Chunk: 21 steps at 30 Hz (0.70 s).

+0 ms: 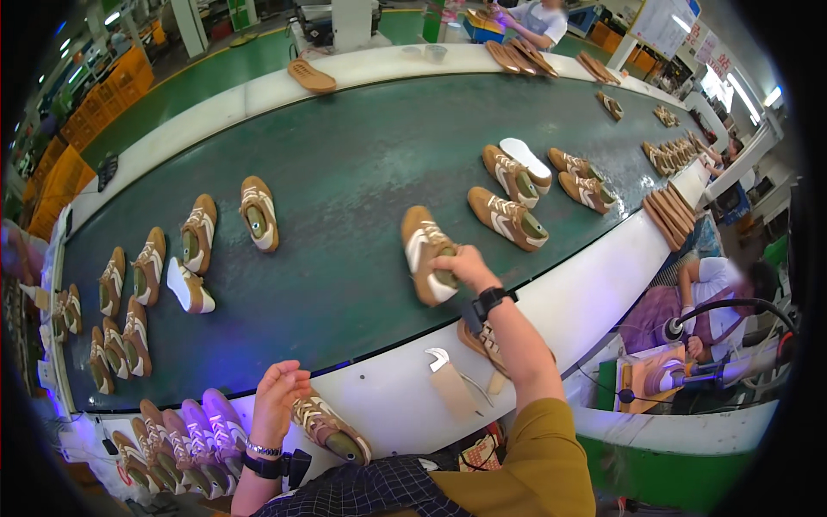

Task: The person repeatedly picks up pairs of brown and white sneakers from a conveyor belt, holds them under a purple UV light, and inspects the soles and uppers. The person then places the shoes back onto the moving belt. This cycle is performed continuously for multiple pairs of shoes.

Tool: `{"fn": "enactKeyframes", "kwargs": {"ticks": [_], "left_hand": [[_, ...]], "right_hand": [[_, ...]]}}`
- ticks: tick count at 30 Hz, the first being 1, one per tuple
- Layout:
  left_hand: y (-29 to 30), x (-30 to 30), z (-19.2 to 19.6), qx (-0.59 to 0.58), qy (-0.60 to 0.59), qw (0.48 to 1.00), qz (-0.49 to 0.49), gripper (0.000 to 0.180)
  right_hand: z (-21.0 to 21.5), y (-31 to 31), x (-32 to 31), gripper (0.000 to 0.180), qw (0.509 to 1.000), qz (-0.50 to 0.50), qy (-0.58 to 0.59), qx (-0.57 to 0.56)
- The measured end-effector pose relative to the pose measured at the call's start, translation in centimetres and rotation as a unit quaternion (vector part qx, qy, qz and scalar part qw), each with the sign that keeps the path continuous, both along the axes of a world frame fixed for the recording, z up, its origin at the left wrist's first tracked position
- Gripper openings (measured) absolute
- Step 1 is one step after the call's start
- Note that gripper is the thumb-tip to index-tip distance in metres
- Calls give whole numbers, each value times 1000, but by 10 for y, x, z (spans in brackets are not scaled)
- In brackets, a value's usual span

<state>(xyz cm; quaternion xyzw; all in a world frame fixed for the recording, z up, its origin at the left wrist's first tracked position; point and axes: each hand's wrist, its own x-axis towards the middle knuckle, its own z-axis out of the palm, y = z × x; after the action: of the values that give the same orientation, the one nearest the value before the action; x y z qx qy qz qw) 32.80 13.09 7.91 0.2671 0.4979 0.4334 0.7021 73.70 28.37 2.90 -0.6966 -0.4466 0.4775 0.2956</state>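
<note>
My right hand [466, 265] grips a tan and white sneaker [422, 246] by its heel opening, with the toe pointing away from me over the green conveyor belt [345, 164]. Above the near white ledge, my left hand [280, 395] is held up with loosely bent fingers and nothing in it. Just right of that hand, another brown and white sneaker [327, 424] rests on the ledge. A further laced shoe [491, 342] lies partly hidden beneath my right forearm. Next to it are a beige flat piece [453, 389] and a white curved piece [438, 358].
Several sneakers stand on the belt at left [148, 267] and right [508, 215]; one white sole [183, 284] faces up. A row of shoes [185, 439] lines the near-left ledge. Brown soles [668, 215] are stacked at right. Co-workers sit at right [715, 293] and stand beyond [541, 21].
</note>
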Motion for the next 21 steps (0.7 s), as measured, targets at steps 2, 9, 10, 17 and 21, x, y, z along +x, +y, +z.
{"fn": "enactKeyframes", "kwargs": {"ticks": [2, 9, 10, 17, 21], "left_hand": [[12, 14, 3, -5, -12, 999, -32, 36], [25, 62, -8, 27, -194, 980, -18, 59], [22, 59, -9, 17, -189, 982, 10, 60], [-19, -17, -12, -40, -181, 967, 177, 56], [-51, -65, -24, -47, -102, 957, 267, 53]], "right_hand": [[17, -16, -37, 44, 978, 38, 205, 13], [56, -57, -113, 51, 870, 323, 371, -41], [60, -51, -107, 50, 873, 344, 345, -22], [32, 48, 89, 59, 880, -32, -391, 267], [2, 46, 167, 67, 893, -56, -445, 27]]}}
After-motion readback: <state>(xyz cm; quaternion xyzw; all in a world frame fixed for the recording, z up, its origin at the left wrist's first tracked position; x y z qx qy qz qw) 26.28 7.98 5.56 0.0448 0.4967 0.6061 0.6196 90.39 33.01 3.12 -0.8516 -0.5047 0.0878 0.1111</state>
